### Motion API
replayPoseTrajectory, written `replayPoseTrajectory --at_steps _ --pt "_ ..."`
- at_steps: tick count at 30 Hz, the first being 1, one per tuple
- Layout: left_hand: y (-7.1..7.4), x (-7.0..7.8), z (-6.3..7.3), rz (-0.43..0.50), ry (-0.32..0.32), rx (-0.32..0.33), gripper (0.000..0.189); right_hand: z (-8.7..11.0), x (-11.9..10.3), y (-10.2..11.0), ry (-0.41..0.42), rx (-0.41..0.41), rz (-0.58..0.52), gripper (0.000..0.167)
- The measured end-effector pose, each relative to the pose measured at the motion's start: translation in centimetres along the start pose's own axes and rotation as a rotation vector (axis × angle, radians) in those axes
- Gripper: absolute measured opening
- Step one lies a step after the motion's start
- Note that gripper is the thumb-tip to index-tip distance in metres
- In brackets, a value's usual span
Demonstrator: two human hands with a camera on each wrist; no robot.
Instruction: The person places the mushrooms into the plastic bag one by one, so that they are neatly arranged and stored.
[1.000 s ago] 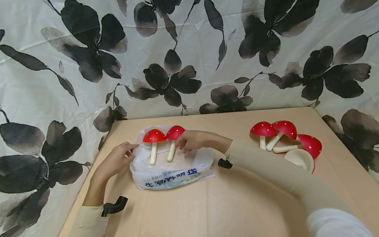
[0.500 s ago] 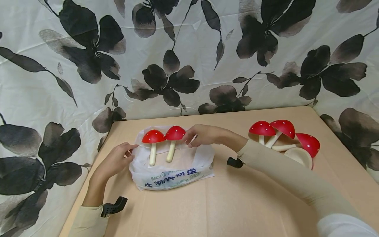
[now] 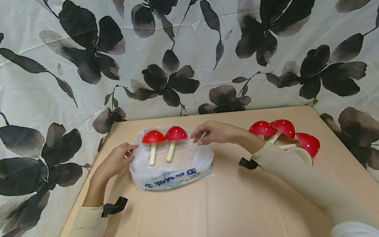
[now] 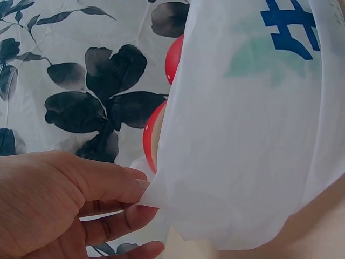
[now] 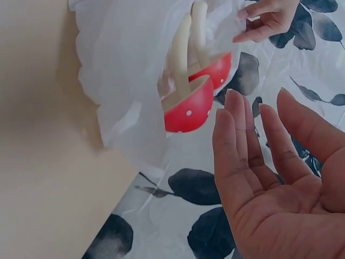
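White cloth [image 3: 189, 42] printed with charcoal flowers and leaves backs my whole head view, and below it I see a smooth, pale, wood-toned table [image 3: 225, 210]. On the near left, my left hand [image 3: 119, 156] reaches up and inward from a beige sleeve [image 3: 90, 220]; the left wrist camera shows thumb and index finger pinching the rim of a white plastic bag [image 3: 174, 182]. My right hand [image 3: 217, 133] hovers just beside the bag's far right rim, palm facing it, fingers spread, nearly straight and holding nothing. Each wrist carries a black band.

Large dark-blue Chinese characters cross the bag's near face; I read 生物 at the start and 袋 at the end. A smaller line runs above, too small for me to make out.

The plastic is thin, crinkled and translucent. At its mouth two red-capped mushrooms [image 3: 176, 133] lie side by side, stems toward me, caps by the far rim. The domed caps are glossy and white-dotted, the stems cream and smooth. Four more mushrooms [image 3: 309, 144] cluster at the table's far right, partly behind my right sleeve [image 3: 299, 181]; one shows its pale underside.
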State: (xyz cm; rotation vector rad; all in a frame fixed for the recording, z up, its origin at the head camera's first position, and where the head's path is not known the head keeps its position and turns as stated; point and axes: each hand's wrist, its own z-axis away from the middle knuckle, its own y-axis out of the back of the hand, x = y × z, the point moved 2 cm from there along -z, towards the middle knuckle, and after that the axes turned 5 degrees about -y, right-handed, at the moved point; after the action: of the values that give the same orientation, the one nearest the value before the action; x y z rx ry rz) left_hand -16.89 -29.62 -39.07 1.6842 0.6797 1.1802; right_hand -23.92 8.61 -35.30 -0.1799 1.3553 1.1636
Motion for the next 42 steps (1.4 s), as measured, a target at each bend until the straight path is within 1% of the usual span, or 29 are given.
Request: replayPoseTrajectory --at_steps 9,16,21,28,36,42 --pt "0.0 0.0 0.1 0.003 0.005 0.005 0.036 2.5 1.5 1.8 0.019 0.037 -0.056 0.034" --pt "0.0 0.0 0.2 0.006 0.010 0.004 0.036 4.4 2.5 2.9 0.000 0.057 -0.081 0.036" --pt "0.1 -0.1 0.2 0.008 0.010 0.005 0.036 5.6 3.3 3.4 0.000 0.065 -0.075 0.037" --pt "0.0 -0.2 0.1 0.005 0.003 0.007 0.037 7.2 5.0 4.0 -0.023 0.091 -0.073 0.037" --pt "-0.1 -0.3 0.0 0.005 0.005 0.002 0.037 9.1 6.6 5.1 -0.031 0.113 -0.039 0.039" --pt "-0.3 -0.5 0.0 0.008 0.003 -0.003 0.036 10.4 7.7 5.7 -0.015 0.107 -0.025 0.039"
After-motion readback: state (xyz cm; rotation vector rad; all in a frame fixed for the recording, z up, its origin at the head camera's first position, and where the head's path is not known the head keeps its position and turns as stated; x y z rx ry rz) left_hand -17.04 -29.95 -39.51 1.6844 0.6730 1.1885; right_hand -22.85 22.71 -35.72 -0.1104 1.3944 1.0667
